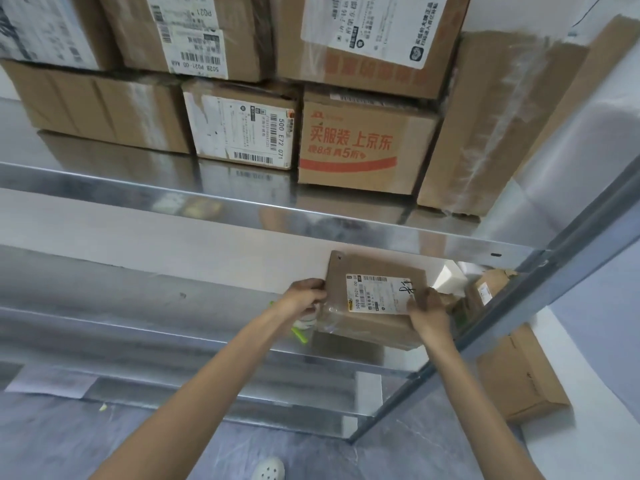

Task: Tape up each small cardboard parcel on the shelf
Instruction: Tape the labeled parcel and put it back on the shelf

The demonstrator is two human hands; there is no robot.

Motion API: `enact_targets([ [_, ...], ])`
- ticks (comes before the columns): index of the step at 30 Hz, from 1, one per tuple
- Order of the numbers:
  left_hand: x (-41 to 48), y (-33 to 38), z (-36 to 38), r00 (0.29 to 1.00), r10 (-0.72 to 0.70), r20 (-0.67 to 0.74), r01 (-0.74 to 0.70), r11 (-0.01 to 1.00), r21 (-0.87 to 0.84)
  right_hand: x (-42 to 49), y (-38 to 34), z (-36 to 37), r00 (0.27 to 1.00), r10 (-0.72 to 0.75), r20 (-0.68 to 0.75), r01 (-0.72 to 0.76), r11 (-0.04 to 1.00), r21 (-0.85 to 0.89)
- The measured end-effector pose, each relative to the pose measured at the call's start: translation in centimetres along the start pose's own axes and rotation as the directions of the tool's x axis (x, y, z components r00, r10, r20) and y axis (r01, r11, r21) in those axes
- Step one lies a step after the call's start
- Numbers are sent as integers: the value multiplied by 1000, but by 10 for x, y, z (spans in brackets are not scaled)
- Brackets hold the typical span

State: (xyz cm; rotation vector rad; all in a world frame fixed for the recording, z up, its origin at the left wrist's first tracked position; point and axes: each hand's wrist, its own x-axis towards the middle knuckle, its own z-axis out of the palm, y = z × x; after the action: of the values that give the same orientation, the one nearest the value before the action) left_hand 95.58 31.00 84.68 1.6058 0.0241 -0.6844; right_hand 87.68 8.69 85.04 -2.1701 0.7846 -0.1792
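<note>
Left hand point(308, 295) pinched parcel point(375, 296) at left edge; right hand point(427, 311) gripped right corner, lower shelf point(156, 306).

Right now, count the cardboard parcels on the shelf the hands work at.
2. The labelled parcel between left hand and right hand; a second parcel to its right, partly behind the shelf post. Others may be hidden.
</note>
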Motion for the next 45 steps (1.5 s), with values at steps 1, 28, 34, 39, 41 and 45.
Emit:
enact_targets([
  [1, -5, 4, -10, 1000, 25, -13, -25, 1000, 9, -5, -6, 2, 1000, -14, 6, 14, 999, 42],
  [28, -19, -53, -307, 973, 40, -226, -2, 986, 165, -94, -143, 256, 984, -53, 167, -7, 941, 339],
  [34, -29, -65, -289, 992, 14, -125, 2, 993, 121, -90, -127, 267, 960, -101, 261, 44, 976, 214],
  [39, -29, -65, -285, 993, 74, -87, -64, 991, 120, -73, -103, 247, 996, -69, 54, 68, 998, 17],
  [41, -28, -62, -285, 993, 90, -81, -78, 987, 137, -60, -81, 239, 994, -108, -29, 102, 979, -176],
  [45, -27, -57, -277, 984, 149, -95, -130, 974, 187, -31, -25, 237, 987, -125, 103, 158, 879, -451],
])
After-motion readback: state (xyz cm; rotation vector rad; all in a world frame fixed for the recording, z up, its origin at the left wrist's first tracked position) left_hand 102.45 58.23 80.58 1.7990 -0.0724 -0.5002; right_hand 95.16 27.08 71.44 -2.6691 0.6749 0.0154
